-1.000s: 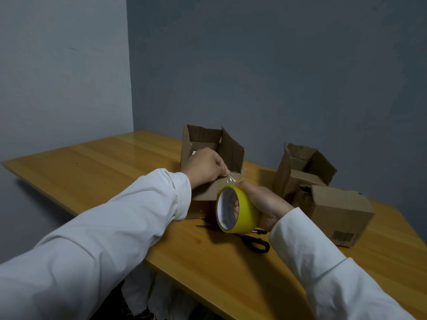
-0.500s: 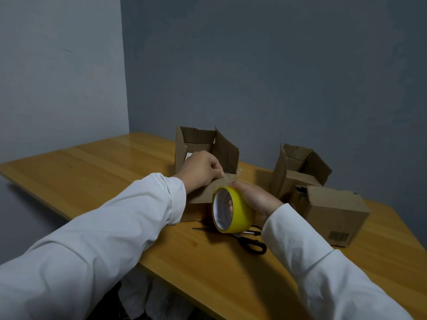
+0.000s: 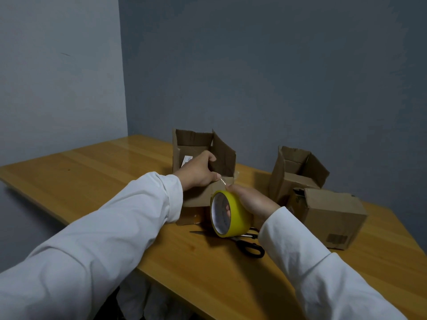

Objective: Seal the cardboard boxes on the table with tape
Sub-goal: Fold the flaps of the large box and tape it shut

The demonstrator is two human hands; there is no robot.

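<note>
Three boxes on the table; none sealed. Centre box, flaps up, sits mid-frame. Left hand has shifted off the front flap and now curls over the box rim, thumb and finger pinching the free tape end. Right hand grips the yellow tape roll, lower than before. Tape start not yet stuck; flaps need closing. Scissors lie below the roll.

Yellow tape roll upright beside three brown boxes, perhaps two open
</note>
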